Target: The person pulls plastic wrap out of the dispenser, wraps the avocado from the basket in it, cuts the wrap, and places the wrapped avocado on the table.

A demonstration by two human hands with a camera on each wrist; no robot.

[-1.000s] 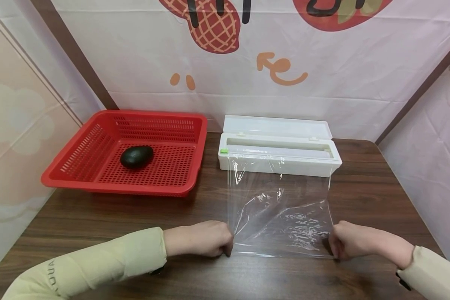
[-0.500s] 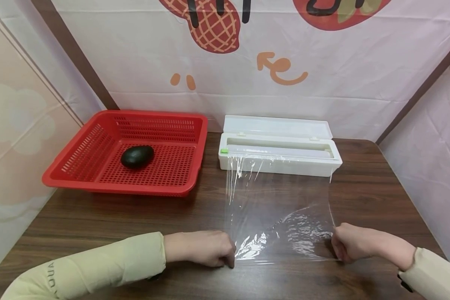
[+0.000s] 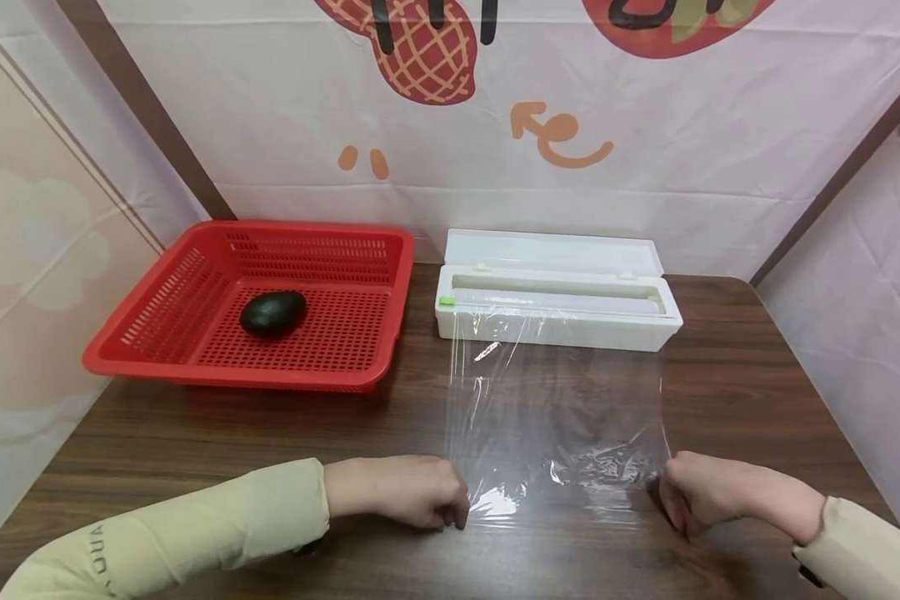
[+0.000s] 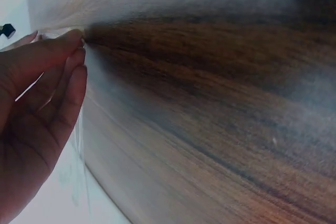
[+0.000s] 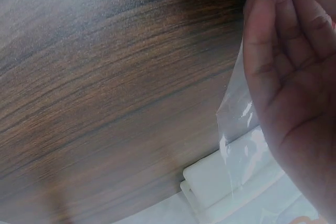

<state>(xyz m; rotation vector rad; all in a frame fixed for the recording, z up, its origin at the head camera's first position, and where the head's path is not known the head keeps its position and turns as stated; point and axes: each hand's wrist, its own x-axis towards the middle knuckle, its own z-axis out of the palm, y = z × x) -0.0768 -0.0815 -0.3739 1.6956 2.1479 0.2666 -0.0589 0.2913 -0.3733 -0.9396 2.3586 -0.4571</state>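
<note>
A sheet of clear cling film stretches from the white dispenser box toward me over the brown table. My left hand pinches the film's near left corner between thumb and fingers, low over the wood. At the near right corner, my right hand pinches the film the same way. Bright wrinkles run across the near part of the sheet. In the right wrist view the film hangs beside the palm, with the box behind it. The box's lid stands open at the back.
On the left stands a red perforated basket holding one dark avocado-like oval. A small green slider sits at the box's left end. Printed cloth hangs behind the table and along its sides.
Both hands have come slightly nearer to me, the left one more, with the film corners still pinched. Reflections and wrinkles on the film have shifted. Box and basket stay put.
</note>
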